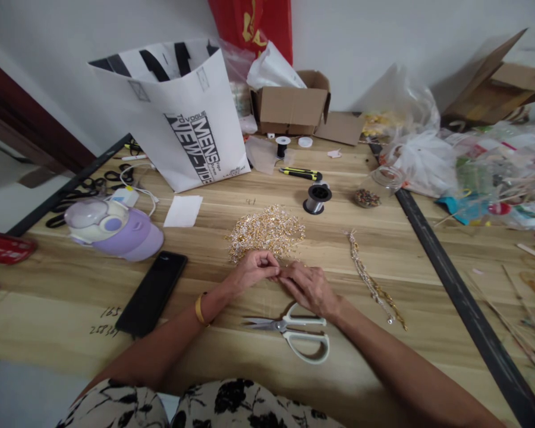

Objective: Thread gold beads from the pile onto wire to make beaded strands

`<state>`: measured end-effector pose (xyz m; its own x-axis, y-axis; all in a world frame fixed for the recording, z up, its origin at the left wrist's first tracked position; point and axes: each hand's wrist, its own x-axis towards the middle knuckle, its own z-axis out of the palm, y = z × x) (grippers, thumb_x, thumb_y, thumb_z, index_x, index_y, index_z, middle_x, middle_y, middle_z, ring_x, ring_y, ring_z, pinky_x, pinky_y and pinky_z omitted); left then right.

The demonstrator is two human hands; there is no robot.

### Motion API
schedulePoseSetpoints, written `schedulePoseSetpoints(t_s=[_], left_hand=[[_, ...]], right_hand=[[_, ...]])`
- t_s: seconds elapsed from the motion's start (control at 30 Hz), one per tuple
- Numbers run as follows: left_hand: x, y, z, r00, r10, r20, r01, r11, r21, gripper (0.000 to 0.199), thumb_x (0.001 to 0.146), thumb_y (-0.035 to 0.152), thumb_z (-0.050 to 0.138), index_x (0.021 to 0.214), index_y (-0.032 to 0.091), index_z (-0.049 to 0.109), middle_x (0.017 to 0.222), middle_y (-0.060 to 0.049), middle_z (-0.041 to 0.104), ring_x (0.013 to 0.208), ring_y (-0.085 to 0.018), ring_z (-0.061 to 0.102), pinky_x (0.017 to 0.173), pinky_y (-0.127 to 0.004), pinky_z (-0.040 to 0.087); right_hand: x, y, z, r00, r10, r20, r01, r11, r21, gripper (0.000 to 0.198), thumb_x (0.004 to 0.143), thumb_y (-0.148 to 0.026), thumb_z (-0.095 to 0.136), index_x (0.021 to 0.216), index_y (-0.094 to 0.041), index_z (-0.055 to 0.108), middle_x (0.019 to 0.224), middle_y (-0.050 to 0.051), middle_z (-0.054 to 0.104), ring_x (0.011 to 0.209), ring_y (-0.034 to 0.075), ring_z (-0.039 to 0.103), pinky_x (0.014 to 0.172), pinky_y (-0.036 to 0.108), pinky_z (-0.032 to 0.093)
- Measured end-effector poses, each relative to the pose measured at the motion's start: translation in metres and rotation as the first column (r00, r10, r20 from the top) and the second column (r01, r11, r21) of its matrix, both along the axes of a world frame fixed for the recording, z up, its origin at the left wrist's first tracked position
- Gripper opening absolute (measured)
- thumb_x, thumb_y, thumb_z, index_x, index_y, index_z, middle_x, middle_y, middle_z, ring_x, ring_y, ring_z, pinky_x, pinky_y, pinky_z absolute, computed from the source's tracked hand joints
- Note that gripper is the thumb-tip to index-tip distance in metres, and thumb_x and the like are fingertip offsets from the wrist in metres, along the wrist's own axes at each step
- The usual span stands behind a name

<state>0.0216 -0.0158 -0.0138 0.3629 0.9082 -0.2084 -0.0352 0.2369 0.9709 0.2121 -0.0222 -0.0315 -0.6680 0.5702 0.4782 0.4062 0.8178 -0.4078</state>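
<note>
My left hand [255,268] is closed in a pinch at the near edge of a loose pile of gold and clear beads [267,230]. Against its fingertips rests my right hand [310,287], its fingers curled together and pointing left. Whatever the two hands pinch between them is too small to make out. White-handled scissors [289,330] lie just below the hands, blades to the left. To the right, gold and silver chains [374,282] are stretched out on the wooden table [205,356].
Behind the beads stand a wire spool [317,199], a yellow utility knife [301,173] and a bowl of dark beads [366,197]. A black phone [152,292] and a purple bottle [116,229] lie left. A white bag [178,119] and a cardboard box [292,106] stand at the back.
</note>
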Motion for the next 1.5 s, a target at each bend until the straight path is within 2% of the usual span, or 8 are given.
schedulePoseSetpoints(t_s=[0.23, 0.4, 0.53, 0.7, 0.83, 1.03, 1.23, 1.5], left_hand=[[-0.0007, 0.0014, -0.0049, 1.000, 0.008, 0.000, -0.008, 1.000, 0.011, 0.019, 0.063, 0.024, 0.073, 0.064, 0.011, 0.059, 0.059, 0.001, 0.060, 0.056, -0.009, 0.054, 0.057, -0.019, 0.042], [-0.0015, 0.0002, -0.0031, 1.000, 0.013, -0.006, -0.013, 1.000, 0.017, 0.018, 0.065, 0.024, 0.073, 0.067, 0.011, 0.062, 0.061, -0.001, 0.062, 0.059, -0.010, 0.057, 0.061, -0.021, 0.045], [-0.0010, -0.0006, 0.0003, 1.000, 0.015, -0.009, -0.015, 1.000, 0.018, 0.020, 0.064, 0.026, 0.074, 0.066, 0.010, 0.062, 0.062, -0.002, 0.063, 0.060, -0.011, 0.058, 0.063, -0.023, 0.047], [-0.0005, -0.0007, 0.0012, 1.000, 0.005, -0.014, -0.004, 1.000, 0.017, 0.020, 0.064, 0.025, 0.074, 0.066, 0.010, 0.062, 0.063, -0.002, 0.065, 0.060, -0.011, 0.059, 0.063, -0.023, 0.047], [0.0005, -0.0012, 0.0032, 1.000, -0.008, -0.030, 0.009, 1.000, 0.014, 0.017, 0.063, 0.022, 0.074, 0.066, 0.010, 0.063, 0.062, -0.002, 0.065, 0.059, -0.010, 0.059, 0.060, -0.021, 0.046], [0.0010, -0.0016, 0.0040, 1.000, -0.016, -0.027, 0.016, 1.000, 0.004, 0.016, 0.064, 0.022, 0.074, 0.066, 0.011, 0.062, 0.062, -0.001, 0.064, 0.059, -0.010, 0.058, 0.060, -0.021, 0.046], [-0.0009, -0.0013, 0.0024, 1.000, 0.004, 0.000, -0.004, 1.000, -0.005, 0.020, 0.066, 0.028, 0.073, 0.067, 0.011, 0.061, 0.061, -0.002, 0.063, 0.060, -0.011, 0.058, 0.062, -0.023, 0.047], [-0.0004, 0.0007, -0.0019, 0.999, 0.029, 0.018, -0.029, 1.000, -0.004, 0.020, 0.060, 0.026, 0.075, 0.063, 0.012, 0.061, 0.057, 0.000, 0.062, 0.055, -0.009, 0.055, 0.057, -0.020, 0.044]], right_hand=[[0.0009, 0.0003, -0.0034, 0.999, 0.030, 0.029, -0.030, 1.000, 0.000, 0.013, 0.094, -0.023, 0.045, 0.099, -0.018, 0.056, 0.081, 0.006, 0.062, 0.069, 0.014, 0.058, 0.059, 0.025, 0.043], [0.0008, 0.0033, -0.0036, 0.989, -0.020, -0.148, -0.005, 0.985, -0.171, 0.008, 0.093, -0.022, 0.047, 0.093, -0.019, 0.054, 0.079, 0.005, 0.059, 0.069, 0.015, 0.056, 0.061, 0.026, 0.044], [-0.0003, 0.0056, 0.0003, 0.974, -0.080, -0.212, 0.018, 0.960, -0.280, 0.012, 0.090, -0.021, 0.049, 0.101, -0.018, 0.053, 0.081, 0.005, 0.057, 0.072, 0.016, 0.054, 0.062, 0.027, 0.045], [-0.0012, 0.0070, 0.0001, 0.973, -0.012, -0.232, -0.058, 0.955, -0.292, 0.012, 0.093, -0.019, 0.045, 0.099, -0.019, 0.055, 0.085, 0.006, 0.060, 0.078, 0.017, 0.057, 0.070, 0.029, 0.047], [-0.0016, 0.0076, -0.0023, 0.971, -0.021, -0.236, -0.052, 0.952, -0.300, 0.011, 0.094, -0.021, 0.044, 0.094, -0.019, 0.055, 0.084, 0.006, 0.060, 0.077, 0.017, 0.057, 0.069, 0.029, 0.047], [-0.0007, 0.0057, -0.0043, 0.980, -0.061, -0.192, 0.007, 0.963, -0.269, 0.010, 0.094, -0.023, 0.044, 0.090, -0.019, 0.053, 0.080, 0.005, 0.058, 0.071, 0.016, 0.056, 0.064, 0.027, 0.045], [0.0004, 0.0029, -0.0031, 0.996, -0.020, -0.081, 0.010, 0.993, -0.121, 0.011, 0.094, -0.021, 0.043, 0.095, -0.019, 0.054, 0.084, 0.007, 0.061, 0.075, 0.016, 0.057, 0.063, 0.026, 0.045], [0.0003, -0.0004, -0.0002, 1.000, -0.013, 0.001, 0.013, 1.000, -0.013, 0.013, 0.095, -0.021, 0.044, 0.097, -0.018, 0.056, 0.083, 0.008, 0.061, 0.074, 0.016, 0.060, 0.064, 0.027, 0.046]])
